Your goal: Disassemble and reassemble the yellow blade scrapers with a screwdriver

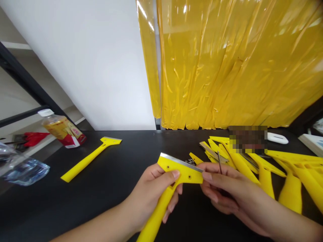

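A yellow scraper [158, 210] with a straight metal blade along its head is in front of me, its handle slanting down to the lower left. My left hand [148, 185] is closed around the neck, thumb lying on the head. Two small holes show in the head. At its right corner, the thumb and forefinger of my right hand [229, 186] pinch the blade end. A thin dark metal rod [219, 163] sticks up from that same hand; its lower part is hidden by the fingers. Just behind the blade lie several tiny screws [191, 162] beside a yellow plate [196, 158].
Another scraper [87, 161] with a blade lies at left on the black table [96, 208]. Several yellow handles [290, 191] and head plates pile up at right. A drink bottle [63, 129] and a clear plastic bottle [25, 168] are far left. Yellow plastic strips [227, 74] hang behind.
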The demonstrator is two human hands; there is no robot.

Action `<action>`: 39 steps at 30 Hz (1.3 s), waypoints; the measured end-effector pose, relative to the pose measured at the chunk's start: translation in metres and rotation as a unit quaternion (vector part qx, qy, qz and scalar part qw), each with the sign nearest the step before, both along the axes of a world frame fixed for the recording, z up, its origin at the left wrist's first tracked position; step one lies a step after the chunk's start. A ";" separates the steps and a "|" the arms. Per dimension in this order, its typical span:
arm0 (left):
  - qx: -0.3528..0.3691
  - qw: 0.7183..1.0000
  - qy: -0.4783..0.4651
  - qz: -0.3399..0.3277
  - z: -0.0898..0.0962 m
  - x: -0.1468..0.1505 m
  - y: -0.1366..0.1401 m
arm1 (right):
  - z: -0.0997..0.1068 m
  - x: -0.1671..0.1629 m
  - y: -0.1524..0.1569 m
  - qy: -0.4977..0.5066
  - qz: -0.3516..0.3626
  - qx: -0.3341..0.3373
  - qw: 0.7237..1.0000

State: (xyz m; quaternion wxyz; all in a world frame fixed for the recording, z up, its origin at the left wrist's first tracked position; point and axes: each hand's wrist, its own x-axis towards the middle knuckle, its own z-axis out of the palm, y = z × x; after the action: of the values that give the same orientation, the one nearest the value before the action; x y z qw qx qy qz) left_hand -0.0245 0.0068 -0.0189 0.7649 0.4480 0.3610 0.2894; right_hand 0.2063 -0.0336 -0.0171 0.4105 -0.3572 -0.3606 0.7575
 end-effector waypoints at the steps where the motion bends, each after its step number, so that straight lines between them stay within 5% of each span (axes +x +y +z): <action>1: 0.001 1.000 0.001 0.005 0.000 0.000 0.000 | 0.000 0.000 0.000 0.001 0.003 -0.003 1.000; 18: 0.040 0.998 0.045 0.018 0.009 0.001 -0.003 | 0.005 -0.001 0.005 -0.092 0.012 -0.016 0.996; 25: 0.020 0.999 0.049 -0.012 0.005 -0.001 0.001 | 0.005 0.002 0.009 -0.284 0.023 0.165 0.944; 32: 0.014 0.998 0.043 -0.034 0.009 0.000 0.000 | 0.009 0.004 0.006 -0.304 0.019 0.168 0.937; 35: 0.031 0.998 0.052 -0.032 0.007 0.001 -0.001 | 0.008 0.007 0.008 -0.371 -0.030 0.223 0.901; 39: 0.033 0.997 0.058 -0.029 0.003 0.002 -0.001 | 0.001 0.022 0.016 -0.512 -0.144 0.321 0.784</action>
State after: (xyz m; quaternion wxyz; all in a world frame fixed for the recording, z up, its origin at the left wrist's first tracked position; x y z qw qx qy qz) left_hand -0.0230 0.0054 -0.0157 0.7360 0.4991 0.3815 0.2523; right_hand 0.2279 -0.0180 -0.0158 0.3609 -0.5877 -0.6847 0.2357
